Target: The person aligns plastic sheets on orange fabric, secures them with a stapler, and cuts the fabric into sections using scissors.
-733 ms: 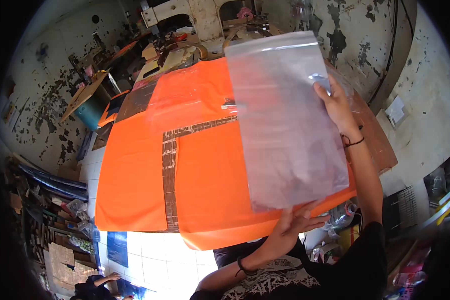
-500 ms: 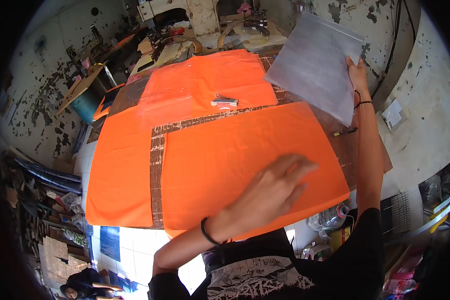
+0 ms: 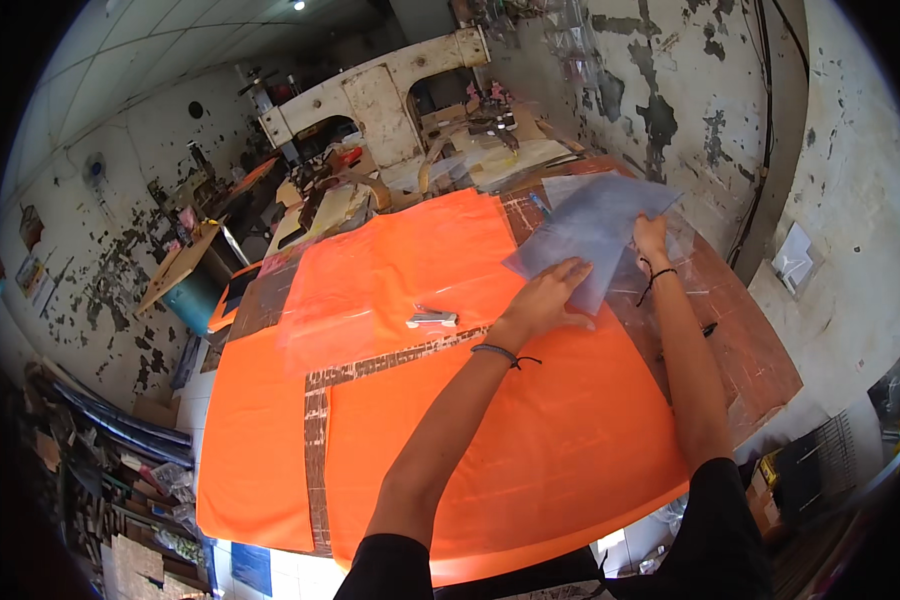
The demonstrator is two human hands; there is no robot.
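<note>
A translucent grey plastic sheet (image 3: 605, 225) is over the far right of the table. My right hand (image 3: 651, 238) is closed on its right edge. Reaching in from the left, my left hand (image 3: 552, 300) has its fingers apart, with the fingertips at the sheet's near edge and the thumb clear of it. Beneath my arms spreads a large orange fabric panel (image 3: 490, 440). Another orange piece (image 3: 255, 450) lies to its left, and a third orange piece (image 3: 435, 245), partly under clear film, lies beyond. On that far piece rests a small metal clipper-like tool (image 3: 432, 319).
A dark pen-like object (image 3: 709, 329) is on the brown tabletop (image 3: 760, 380) by my right forearm. Behind the table stands a large old cream-coloured machine (image 3: 370, 105) amid scraps. A peeling wall (image 3: 710, 90) borders the right. Dark rolls (image 3: 110, 420) lean at the left.
The plastic sheet has come down and inward with my right hand. My left hand has moved forward from over the near orange panel to the sheet. The view has tilted up.
</note>
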